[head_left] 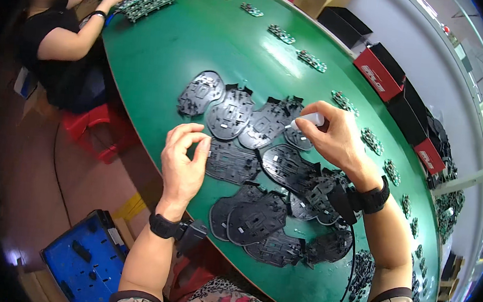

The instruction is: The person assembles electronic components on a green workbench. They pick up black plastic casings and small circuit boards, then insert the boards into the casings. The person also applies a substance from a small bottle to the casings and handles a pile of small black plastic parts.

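Note:
My right hand (336, 137) grips a small white squeeze bottle (311, 120) with a narrow nozzle. The nozzle points down and left over a black moulded plastic shell (298, 137). My left hand (185, 161) hovers at the left side of the group, thumb and fingertips drawn together. Whatever they pinch, if anything, is too small to make out. Beneath and between both hands lie several black shells, such as one rounded shell (230, 114) and a darker one (256, 217). Some overlap, and a few bear small white patches. Each wrist wears a black strap with a device.
Green circuit boards (311, 61) run in a curved line along the far side of the green table (163, 59). Small black parts (361, 271) lie heaped by my right forearm. Red and black boxes (379, 71) stand along the back. A co-worker (63, 40) sits far left beside stacked boards (148, 2).

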Demonstrator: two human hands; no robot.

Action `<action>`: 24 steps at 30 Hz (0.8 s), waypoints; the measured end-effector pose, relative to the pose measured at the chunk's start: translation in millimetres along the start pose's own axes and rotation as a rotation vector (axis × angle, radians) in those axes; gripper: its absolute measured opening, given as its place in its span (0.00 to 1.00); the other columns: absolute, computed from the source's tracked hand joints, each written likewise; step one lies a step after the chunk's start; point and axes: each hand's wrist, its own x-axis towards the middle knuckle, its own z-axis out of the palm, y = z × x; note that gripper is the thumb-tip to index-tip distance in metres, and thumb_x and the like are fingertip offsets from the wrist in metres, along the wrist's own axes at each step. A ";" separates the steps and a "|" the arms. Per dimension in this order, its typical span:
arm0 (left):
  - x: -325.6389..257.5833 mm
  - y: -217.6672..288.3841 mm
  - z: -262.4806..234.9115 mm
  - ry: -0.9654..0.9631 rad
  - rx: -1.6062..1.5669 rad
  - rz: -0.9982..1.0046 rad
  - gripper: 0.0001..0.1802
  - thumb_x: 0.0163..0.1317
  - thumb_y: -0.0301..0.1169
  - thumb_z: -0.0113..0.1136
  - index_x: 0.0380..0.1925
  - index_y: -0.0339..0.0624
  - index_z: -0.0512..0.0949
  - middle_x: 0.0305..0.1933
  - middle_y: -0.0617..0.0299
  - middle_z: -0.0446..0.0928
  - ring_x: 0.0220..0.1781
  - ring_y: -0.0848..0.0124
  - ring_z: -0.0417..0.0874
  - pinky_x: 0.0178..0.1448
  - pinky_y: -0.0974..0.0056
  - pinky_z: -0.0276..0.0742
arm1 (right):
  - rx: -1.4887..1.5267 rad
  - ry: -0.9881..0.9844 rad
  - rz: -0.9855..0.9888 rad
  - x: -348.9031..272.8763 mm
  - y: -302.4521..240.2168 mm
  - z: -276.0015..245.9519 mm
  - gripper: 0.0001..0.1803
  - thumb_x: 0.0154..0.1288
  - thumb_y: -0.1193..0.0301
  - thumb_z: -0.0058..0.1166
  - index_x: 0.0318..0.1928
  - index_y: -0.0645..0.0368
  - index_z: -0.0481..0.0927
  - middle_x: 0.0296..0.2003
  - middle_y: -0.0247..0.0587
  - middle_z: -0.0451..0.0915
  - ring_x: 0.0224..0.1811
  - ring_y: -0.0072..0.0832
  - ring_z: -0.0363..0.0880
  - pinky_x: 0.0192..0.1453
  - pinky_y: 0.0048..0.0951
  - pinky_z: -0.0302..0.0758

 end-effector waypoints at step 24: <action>6.2 -5.2 -10.3 0.106 -0.141 -0.077 0.11 0.59 0.20 0.54 0.43 0.35 0.76 0.50 0.54 0.77 0.54 0.62 0.77 0.61 0.62 0.70 | 0.055 -0.091 -0.149 35.3 -58.3 50.6 0.16 0.55 0.65 0.57 0.37 0.66 0.81 0.22 0.53 0.80 0.27 0.38 0.84 0.36 0.33 0.79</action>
